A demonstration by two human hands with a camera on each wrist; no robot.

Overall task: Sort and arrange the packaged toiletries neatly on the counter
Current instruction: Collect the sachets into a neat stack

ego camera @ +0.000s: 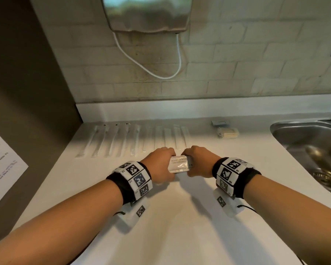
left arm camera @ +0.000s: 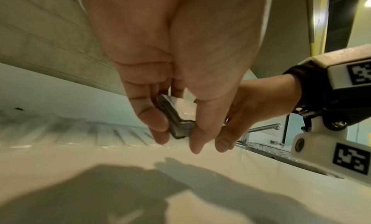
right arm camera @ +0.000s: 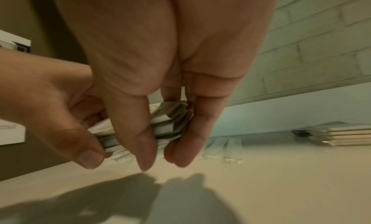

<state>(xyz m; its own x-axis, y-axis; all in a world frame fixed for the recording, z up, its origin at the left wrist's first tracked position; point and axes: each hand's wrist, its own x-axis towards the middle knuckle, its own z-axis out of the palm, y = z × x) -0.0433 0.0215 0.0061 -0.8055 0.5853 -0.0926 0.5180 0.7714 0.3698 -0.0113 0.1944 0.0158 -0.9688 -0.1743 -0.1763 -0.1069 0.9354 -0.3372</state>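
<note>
Both hands hold one stack of white shampoo sachets [ego camera: 180, 164] just above the white counter [ego camera: 172, 217]. My left hand [ego camera: 161, 165] grips its left end, thumb and fingers pinching the stack [left arm camera: 178, 116]. My right hand [ego camera: 196, 162] grips the right end, where the layered sachet edges [right arm camera: 170, 122] show between thumb and fingers. The top sachet reads "shampoo with conditioner". Behind the hands lies a row of several long clear-wrapped sticks [ego camera: 134, 140] side by side. A small stack of flat packets [ego camera: 227, 132] sits further back right, also seen as packets [right arm camera: 341, 133] in the right wrist view.
A steel sink [ego camera: 310, 146] with a tap [left arm camera: 261, 127] fills the right side. A tiled wall [ego camera: 218, 64] with a hanging white cable [ego camera: 153, 67] closes the back. A brown side panel [ego camera: 27, 92] with a paper notice [ego camera: 2, 165] bounds the left.
</note>
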